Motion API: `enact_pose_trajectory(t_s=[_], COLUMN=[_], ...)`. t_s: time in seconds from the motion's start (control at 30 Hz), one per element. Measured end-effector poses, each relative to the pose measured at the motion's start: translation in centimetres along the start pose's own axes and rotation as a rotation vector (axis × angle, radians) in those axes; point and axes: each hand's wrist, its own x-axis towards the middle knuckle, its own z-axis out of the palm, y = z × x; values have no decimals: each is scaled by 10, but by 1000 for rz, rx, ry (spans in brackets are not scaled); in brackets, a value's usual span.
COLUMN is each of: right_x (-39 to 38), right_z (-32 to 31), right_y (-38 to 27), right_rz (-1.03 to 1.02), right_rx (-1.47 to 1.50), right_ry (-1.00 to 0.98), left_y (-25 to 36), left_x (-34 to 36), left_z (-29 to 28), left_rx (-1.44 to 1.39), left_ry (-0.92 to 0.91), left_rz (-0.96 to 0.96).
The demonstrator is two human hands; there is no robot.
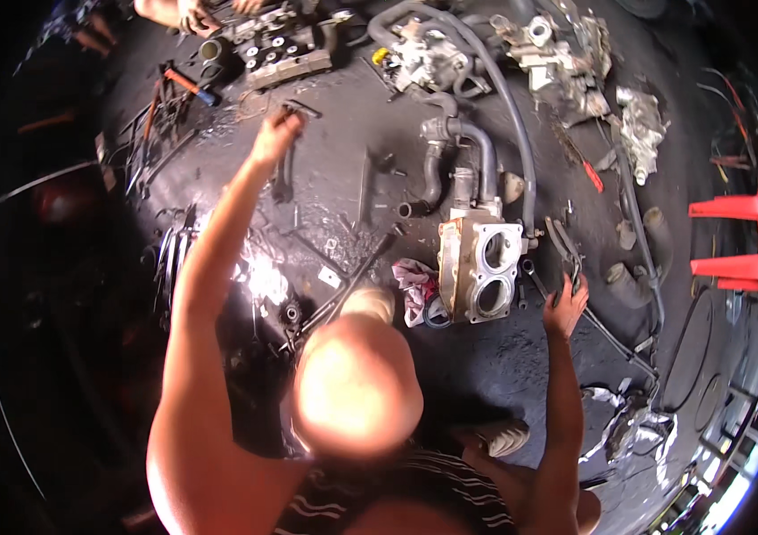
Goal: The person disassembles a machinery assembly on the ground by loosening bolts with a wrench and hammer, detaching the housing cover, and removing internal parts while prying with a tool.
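My left hand (279, 134), arm stretched far forward, is closed in a fist over the dark floor. A short metal bar (304, 109) shows beside its knuckles; whether the fist holds it cannot be told. A dark tool lies just below that hand. My right hand (567, 308) is low on the right, its fingers curled round the end of a pair of pliers (566, 245) with curved handles. Left of it a metal engine block (477, 267) stands with two large round bores showing. A ring wrench (535, 276) lies between block and hand.
Engine parts (432, 58) with hoses line the far side, near another person's hands (192, 13). A hammer (190, 85), a red-handled tool (593, 176) and a stained rag (414, 290) lie around. Wrenches (174, 254) cluster left. Red plastic chairs (735, 267) stand right.
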Motion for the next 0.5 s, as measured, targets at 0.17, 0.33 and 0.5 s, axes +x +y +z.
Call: enact_pose_trajectory(t_s=[0.17,0.33,0.5], right_x=[-15,-46,-60], right_z=[-22,-33,-34], right_y=[13,7,-34], right_rz=[-24,11,-1], right_rx=[67,161,266], right_ry=[90,124,117], left_y=[-49,-60,-73], left_x=[-48,-91,-105], left_z=[105,159,163], left_rx=[624,882,950], left_ry=[-353,-553,-379], left_rz=[-37,-243,-226])
